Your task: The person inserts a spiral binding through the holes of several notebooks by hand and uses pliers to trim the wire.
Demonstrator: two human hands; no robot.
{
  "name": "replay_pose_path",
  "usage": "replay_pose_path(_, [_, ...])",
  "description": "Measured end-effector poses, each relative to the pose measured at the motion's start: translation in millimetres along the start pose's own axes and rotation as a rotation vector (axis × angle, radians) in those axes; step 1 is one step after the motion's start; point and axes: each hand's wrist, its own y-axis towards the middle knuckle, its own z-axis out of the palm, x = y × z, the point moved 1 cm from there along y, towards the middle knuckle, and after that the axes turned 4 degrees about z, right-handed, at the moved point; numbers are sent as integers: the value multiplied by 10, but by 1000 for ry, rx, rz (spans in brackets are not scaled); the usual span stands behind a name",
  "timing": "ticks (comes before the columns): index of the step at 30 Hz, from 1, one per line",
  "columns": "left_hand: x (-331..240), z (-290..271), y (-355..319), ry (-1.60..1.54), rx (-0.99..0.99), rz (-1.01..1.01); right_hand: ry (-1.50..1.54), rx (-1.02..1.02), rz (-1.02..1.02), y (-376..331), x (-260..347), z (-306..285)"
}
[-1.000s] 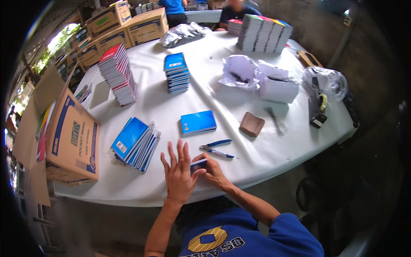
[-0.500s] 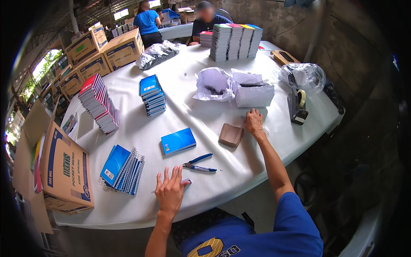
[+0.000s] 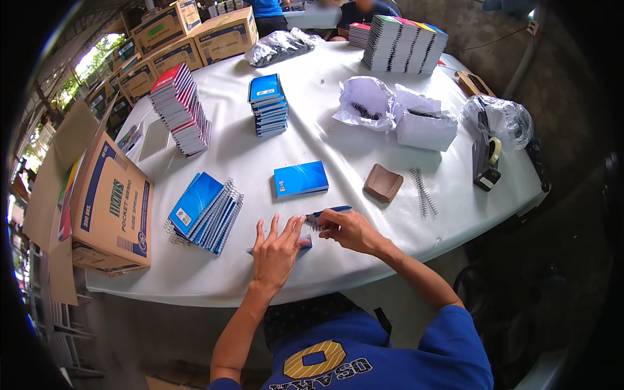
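My left hand (image 3: 275, 253) lies over a small notebook (image 3: 306, 244) near the front edge of the table. Its fingers are spread, the thumb rests on the notebook, and most of the notebook is hidden beneath. Close beside it, my right hand (image 3: 354, 231) is closed in a pinch, with what looks like a short stretch of wire spiral coil (image 3: 313, 225) at its fingertips. Behind the right hand are blue-handled pliers (image 3: 335, 210), partly covered. A blue notebook (image 3: 301, 179) lies beyond the hands. Loose wire coils (image 3: 424, 192) lie to the right, beside a brown block-like dish (image 3: 382, 182).
Spiral notebooks (image 3: 205, 211) fan out at left, beside an open carton (image 3: 112, 208). Red (image 3: 180, 109) and blue (image 3: 268, 104) notebook stacks stand farther back. Paper-wrapped coils (image 3: 426, 130), a tape dispenser (image 3: 486, 166) and a tall notebook stack (image 3: 404, 45) occupy the right. People sit beyond.
My right hand has moved from the loose coils near the paper wrapping to beside my left hand, now pinched. My left hand stays on the notebook. The view has shifted.
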Motion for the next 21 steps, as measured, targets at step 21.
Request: replay_pose_path(21, [-5,-62,55,-42,88,-5,-219,44,-229,4,-17,75])
